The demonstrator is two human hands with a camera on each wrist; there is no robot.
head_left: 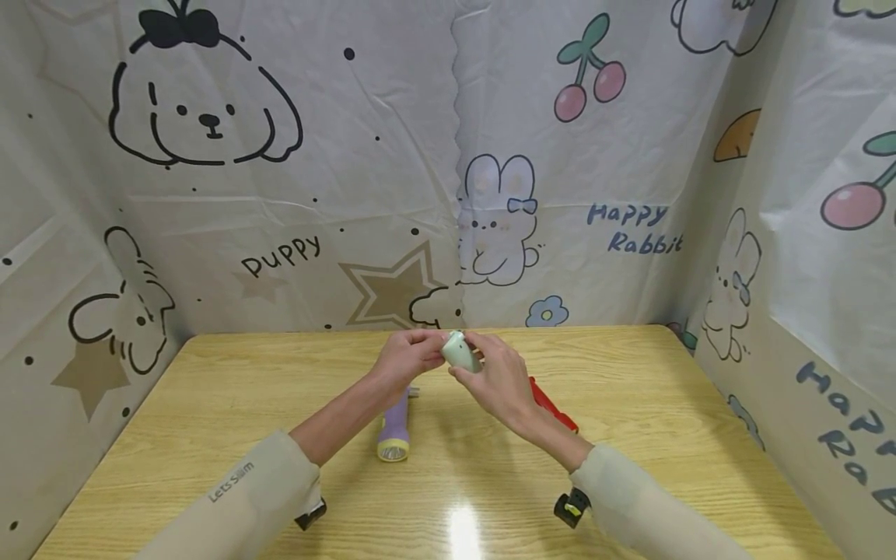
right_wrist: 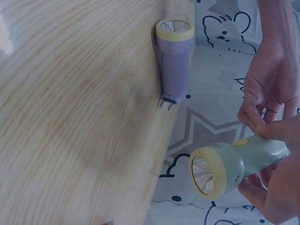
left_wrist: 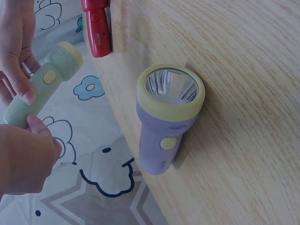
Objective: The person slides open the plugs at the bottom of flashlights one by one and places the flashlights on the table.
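Observation:
A pale green flashlight [head_left: 458, 351] [left_wrist: 44, 86] [right_wrist: 227, 164] with a yellow rim and yellow switch is up near the table's far edge, between the two hands. The right hand [head_left: 498, 379] [left_wrist: 16, 47] [right_wrist: 283, 178] grips its body, thumb on one side and fingers on the other. At its tail end are the bent thumb and fingers of the left hand [head_left: 407, 359] [left_wrist: 26, 159] [right_wrist: 274, 77], pinching there; the exact contact is partly hidden. In the right wrist view the flashlight's lens faces the table side.
A purple flashlight [head_left: 396, 426] [left_wrist: 161, 140] [right_wrist: 175, 65] lies left of centre on the wooden table [head_left: 280, 365], metal prongs sticking out of its tail. Beyond the right forearm lies a red flashlight [head_left: 555, 408] [left_wrist: 97, 33]. A printed cloth [head_left: 392, 179] hangs behind and at both sides.

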